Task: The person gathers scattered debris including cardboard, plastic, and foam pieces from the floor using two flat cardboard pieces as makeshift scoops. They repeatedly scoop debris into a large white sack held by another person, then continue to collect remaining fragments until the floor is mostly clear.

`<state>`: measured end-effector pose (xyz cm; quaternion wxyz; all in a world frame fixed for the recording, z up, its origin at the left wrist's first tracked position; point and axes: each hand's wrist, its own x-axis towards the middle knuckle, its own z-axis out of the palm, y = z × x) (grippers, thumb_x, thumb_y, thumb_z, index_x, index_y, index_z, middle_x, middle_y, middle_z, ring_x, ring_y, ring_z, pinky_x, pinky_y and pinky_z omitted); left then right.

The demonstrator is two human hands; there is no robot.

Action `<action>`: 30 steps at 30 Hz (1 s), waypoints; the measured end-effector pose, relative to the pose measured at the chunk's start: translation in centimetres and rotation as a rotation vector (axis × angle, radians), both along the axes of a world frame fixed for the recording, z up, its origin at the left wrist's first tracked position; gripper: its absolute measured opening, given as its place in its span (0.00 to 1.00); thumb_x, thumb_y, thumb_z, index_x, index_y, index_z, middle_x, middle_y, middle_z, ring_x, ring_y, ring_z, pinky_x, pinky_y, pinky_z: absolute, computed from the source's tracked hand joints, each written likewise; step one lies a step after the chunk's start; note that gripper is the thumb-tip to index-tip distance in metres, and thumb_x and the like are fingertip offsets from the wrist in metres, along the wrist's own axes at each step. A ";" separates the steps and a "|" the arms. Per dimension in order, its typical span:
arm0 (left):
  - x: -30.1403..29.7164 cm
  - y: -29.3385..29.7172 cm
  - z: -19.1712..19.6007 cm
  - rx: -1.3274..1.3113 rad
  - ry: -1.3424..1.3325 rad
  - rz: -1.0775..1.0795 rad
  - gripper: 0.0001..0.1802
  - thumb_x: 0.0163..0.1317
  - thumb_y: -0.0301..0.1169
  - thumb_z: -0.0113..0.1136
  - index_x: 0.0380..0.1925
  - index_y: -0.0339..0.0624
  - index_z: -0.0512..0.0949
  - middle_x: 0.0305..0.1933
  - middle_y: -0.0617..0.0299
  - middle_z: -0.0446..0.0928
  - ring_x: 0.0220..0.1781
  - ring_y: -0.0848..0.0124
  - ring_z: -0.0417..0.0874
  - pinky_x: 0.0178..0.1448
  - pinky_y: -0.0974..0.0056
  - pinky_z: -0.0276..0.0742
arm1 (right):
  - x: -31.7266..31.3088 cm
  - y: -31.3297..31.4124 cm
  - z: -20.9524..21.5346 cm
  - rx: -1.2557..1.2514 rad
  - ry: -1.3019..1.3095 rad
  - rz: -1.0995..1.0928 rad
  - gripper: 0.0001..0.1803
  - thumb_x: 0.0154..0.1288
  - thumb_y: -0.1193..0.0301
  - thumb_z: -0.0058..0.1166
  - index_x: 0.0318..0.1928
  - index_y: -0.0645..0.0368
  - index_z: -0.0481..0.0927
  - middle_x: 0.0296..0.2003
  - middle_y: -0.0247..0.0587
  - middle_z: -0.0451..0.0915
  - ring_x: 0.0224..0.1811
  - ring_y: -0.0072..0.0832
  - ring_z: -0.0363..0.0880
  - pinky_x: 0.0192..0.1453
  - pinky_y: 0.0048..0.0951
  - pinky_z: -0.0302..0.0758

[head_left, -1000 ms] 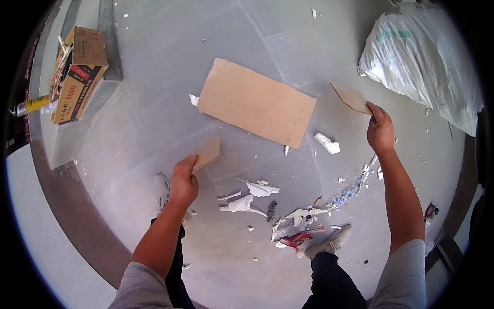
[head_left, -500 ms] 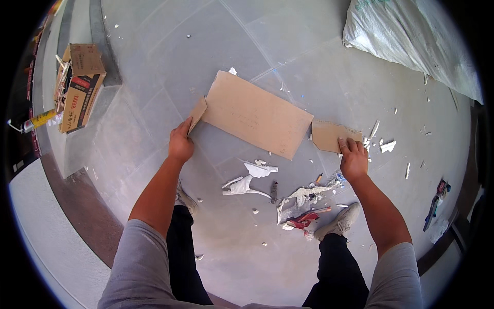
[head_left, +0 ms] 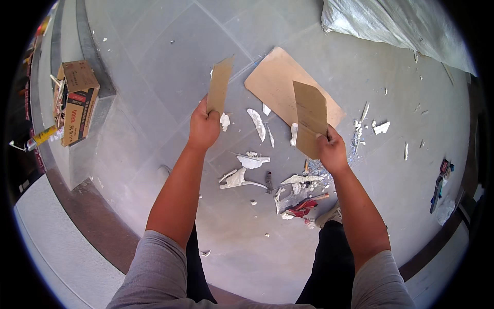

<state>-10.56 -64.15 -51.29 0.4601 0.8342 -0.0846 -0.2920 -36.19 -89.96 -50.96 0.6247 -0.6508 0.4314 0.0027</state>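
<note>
My left hand [head_left: 204, 126] grips the lower end of a narrow brown cardboard strip [head_left: 220, 85], which stands up from it at a tilt. In my right hand [head_left: 332, 151] is a wider cardboard piece [head_left: 310, 118], pinched at its lower right edge with the thumb on the near face. Behind that piece lies a larger cardboard sheet [head_left: 275, 77], partly hidden by it. White broken scraps [head_left: 256, 124] lie on the floor between my hands, some close to the sheet's near edge.
A printed carton [head_left: 80, 105] filled with scraps stands at left beside a yellow tube [head_left: 43, 136]. Near my feet are a red tool [head_left: 302, 208] and white debris [head_left: 236, 178]. A large white sack [head_left: 396, 28] is at far right, dark tools [head_left: 440, 185] at right.
Both hands have raised their cardboard pieces off the floor, the left moving right and the right moving left. The large sheet now appears farther right and turned, and more white scraps show.
</note>
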 end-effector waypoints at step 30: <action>-7.1 10.6 -4.7 0.255 -0.028 -0.254 0.42 0.52 0.09 0.43 0.72 0.37 0.70 0.68 0.41 0.76 0.69 0.44 0.76 0.75 0.50 0.69 | -13.6 -19.0 -9.1 -0.926 0.510 0.210 0.30 0.61 0.79 0.49 0.65 0.50 0.81 0.62 0.44 0.81 0.62 0.50 0.79 0.69 0.44 0.75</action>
